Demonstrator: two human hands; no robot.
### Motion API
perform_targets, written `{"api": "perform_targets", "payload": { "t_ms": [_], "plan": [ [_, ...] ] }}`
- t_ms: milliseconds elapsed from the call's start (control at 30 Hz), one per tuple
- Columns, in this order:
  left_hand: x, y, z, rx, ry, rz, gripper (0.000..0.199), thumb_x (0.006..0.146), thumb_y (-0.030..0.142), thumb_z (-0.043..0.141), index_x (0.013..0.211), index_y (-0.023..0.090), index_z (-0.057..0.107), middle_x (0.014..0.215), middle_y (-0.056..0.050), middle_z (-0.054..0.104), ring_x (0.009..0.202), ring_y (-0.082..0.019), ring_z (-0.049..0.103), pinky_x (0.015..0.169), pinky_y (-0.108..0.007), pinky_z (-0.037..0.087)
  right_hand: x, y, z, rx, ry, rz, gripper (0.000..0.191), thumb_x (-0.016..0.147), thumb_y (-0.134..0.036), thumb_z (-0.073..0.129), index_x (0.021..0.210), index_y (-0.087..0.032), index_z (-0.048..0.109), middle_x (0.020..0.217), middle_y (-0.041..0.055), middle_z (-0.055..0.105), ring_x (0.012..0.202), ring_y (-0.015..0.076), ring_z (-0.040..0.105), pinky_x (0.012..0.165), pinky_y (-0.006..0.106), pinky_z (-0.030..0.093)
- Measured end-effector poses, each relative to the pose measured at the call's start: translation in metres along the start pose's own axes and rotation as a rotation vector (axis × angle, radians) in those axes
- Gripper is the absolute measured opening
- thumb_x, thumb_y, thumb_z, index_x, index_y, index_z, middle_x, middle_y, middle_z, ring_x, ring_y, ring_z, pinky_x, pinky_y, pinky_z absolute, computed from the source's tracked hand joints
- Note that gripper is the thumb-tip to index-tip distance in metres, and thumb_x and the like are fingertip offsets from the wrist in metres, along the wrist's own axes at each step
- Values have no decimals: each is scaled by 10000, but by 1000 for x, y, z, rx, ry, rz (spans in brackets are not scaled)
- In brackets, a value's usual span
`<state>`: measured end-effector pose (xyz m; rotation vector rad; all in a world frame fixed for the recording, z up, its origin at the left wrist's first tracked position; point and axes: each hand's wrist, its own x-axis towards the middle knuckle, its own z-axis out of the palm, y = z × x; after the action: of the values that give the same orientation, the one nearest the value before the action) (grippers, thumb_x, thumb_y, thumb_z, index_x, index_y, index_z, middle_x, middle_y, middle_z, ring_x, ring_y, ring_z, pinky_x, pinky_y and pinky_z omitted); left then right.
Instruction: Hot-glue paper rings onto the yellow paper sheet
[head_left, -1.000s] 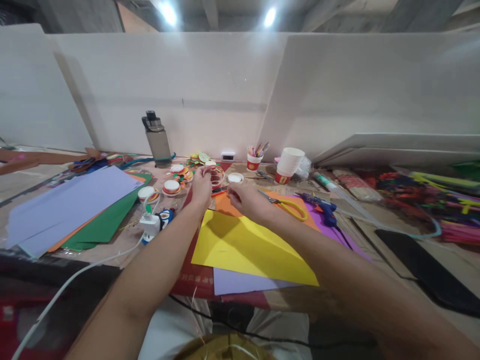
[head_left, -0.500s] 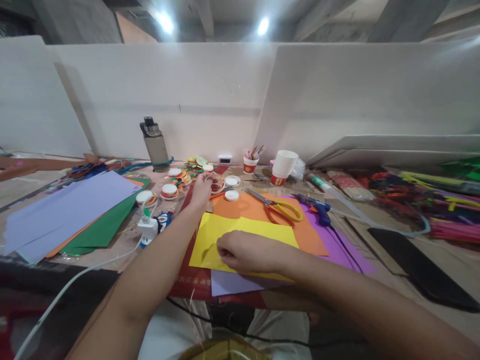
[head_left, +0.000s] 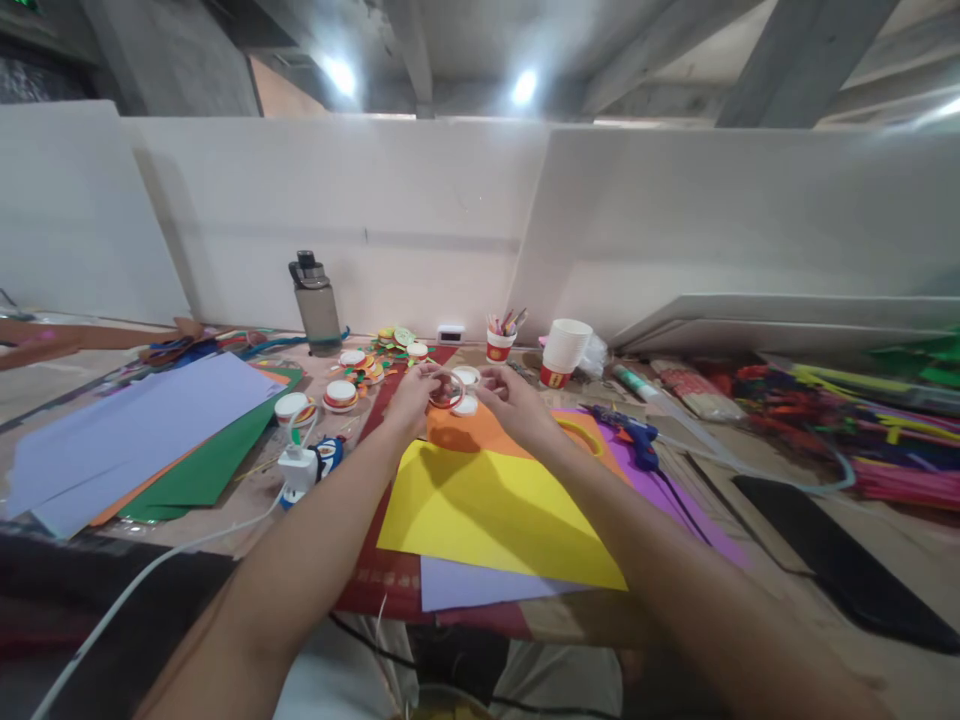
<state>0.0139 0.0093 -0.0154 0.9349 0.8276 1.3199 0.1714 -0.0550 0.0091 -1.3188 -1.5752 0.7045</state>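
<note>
My left hand (head_left: 412,398) is closed on the edge of a clear ring (head_left: 448,404) that looks like a roll of tape, lifted over the back of the orange sheet (head_left: 457,432). Just to its right is my right hand (head_left: 514,400), with fingers bent and thumb close to them; whatever they pinch is too small to make out. Between the hands, white lids (head_left: 466,406) show partly behind the ring. Below my forearms lies a yellow sheet (head_left: 480,505) over a lavender one (head_left: 480,585). My right arm hides most of the scissors, leaving part of the yellow handle (head_left: 581,432) visible.
A blue glue gun (head_left: 637,440) lies at right, near a black phone-like slab (head_left: 840,560). Paper cups (head_left: 566,348), a pencil cup (head_left: 499,346) and a bottle (head_left: 318,312) stand behind. At left are paper sheets (head_left: 142,420) and a plugged-in charger (head_left: 297,468). Another person's arm (head_left: 67,340) reaches in far left.
My right hand has moved from the yellow sheet up and away from me, beside my left hand. The left hand has shifted slightly right and now holds the ring raised. The view has tilted up slightly.
</note>
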Motion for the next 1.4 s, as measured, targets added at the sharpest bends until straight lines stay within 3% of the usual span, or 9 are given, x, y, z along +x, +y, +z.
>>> {"api": "perform_targets", "payload": {
  "t_ms": [133, 267, 500, 633, 800, 967, 1133, 1267, 1400],
  "plan": [
    [-4, -4, 4, 29, -119, 3, 241, 687, 45, 613, 897, 148, 553, 709, -1, 662, 560, -95, 612, 566, -203, 454, 14, 32, 10, 189, -102, 178, 382, 832, -366, 606, 1159, -183, 531, 866, 18, 628, 645, 120, 576, 523, 230, 436],
    [-9, -6, 5, 44, -229, -4, 270, 676, 75, 671, 919, 139, 574, 751, -21, 686, 597, -104, 628, 589, -211, 470, 10, 38, 16, 343, -169, 179, 274, 787, -377, 646, 982, -189, 609, 723, -13, 614, 572, 113, 560, 493, 228, 448],
    [-13, -3, 3, 152, -275, -50, 333, 684, 266, 784, 958, 144, 640, 877, -54, 691, 712, -128, 644, 616, -228, 495, 12, 46, 11, 494, -79, 294, 165, 730, -279, 680, 852, -186, 619, 642, -24, 614, 533, 94, 553, 526, 216, 475],
    [-11, -7, 1, 243, -293, -84, 323, 642, 296, 832, 874, 132, 678, 793, -45, 686, 647, -114, 621, 575, -213, 495, 12, 49, 8, 467, -52, 317, 131, 788, -255, 614, 898, -183, 605, 739, 2, 643, 568, 97, 585, 567, 233, 515],
    [-6, -4, 0, 161, -67, -65, 217, 684, 247, 804, 807, 128, 671, 690, -24, 661, 594, -104, 606, 550, -210, 513, 12, 47, 0, 260, -19, 302, 211, 869, -297, 533, 1024, -178, 615, 954, 71, 683, 663, 124, 629, 570, 247, 517],
    [-4, 7, -2, 50, 209, -35, 127, 780, 134, 699, 889, 137, 634, 724, -9, 658, 578, -88, 605, 521, -200, 515, 11, 40, -9, -5, -36, 255, 327, 714, -297, 740, 1009, -183, 657, 1021, 93, 679, 850, 214, 642, 686, 301, 508],
    [-1, 8, -3, 14, 220, 20, 135, 786, 103, 682, 902, 132, 620, 705, 4, 634, 550, -90, 600, 515, -217, 516, 23, 34, 5, -385, -160, 54, 507, 667, -329, 786, 1133, -195, 639, 1188, 119, 646, 1126, 290, 585, 930, 378, 450],
    [2, 5, -6, 5, 234, 40, 165, 760, 120, 715, 889, 134, 613, 696, 9, 629, 541, -88, 596, 529, -220, 513, 37, 41, 28, -364, -89, 68, 487, 585, -238, 823, 1027, -165, 634, 1209, 155, 624, 1238, 347, 489, 1036, 424, 349],
    [3, 4, -9, 7, 223, 51, 198, 747, 166, 738, 893, 143, 606, 678, 17, 624, 566, -88, 600, 561, -211, 515, 43, 53, 43, -196, -40, 91, 403, 509, -111, 820, 830, -167, 583, 1031, 127, 659, 1187, 345, 507, 971, 377, 371]
  ]
}}
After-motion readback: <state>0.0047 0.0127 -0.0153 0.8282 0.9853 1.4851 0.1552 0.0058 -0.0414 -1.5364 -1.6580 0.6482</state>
